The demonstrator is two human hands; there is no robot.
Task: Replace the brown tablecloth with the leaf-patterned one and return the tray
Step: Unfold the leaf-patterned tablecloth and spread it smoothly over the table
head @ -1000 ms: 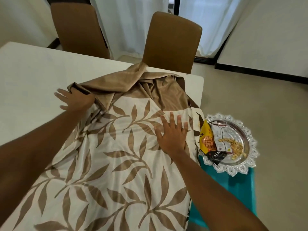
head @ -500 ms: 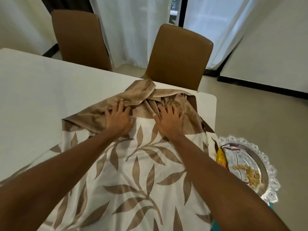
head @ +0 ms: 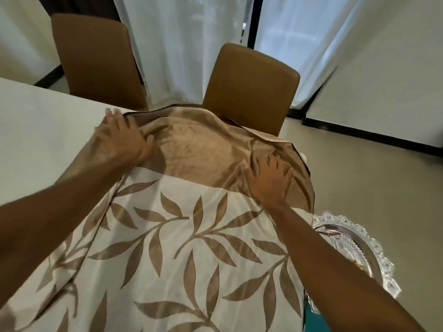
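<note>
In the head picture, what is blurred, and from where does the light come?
Head view: the left hand is smeared by motion, the right hand sharper; daylight comes through the white curtains behind; the wide lens tilts the chairs outward.

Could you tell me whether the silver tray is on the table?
No, the silver tray sits off the table, beside the leaf-patterned cloth.

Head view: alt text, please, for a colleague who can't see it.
The left hand and right hand press flat on brown fabric at the far end of a leaf-patterned cloth on a white table. A silver tray sits off the table at right; two brown chairs stand beyond.
</note>
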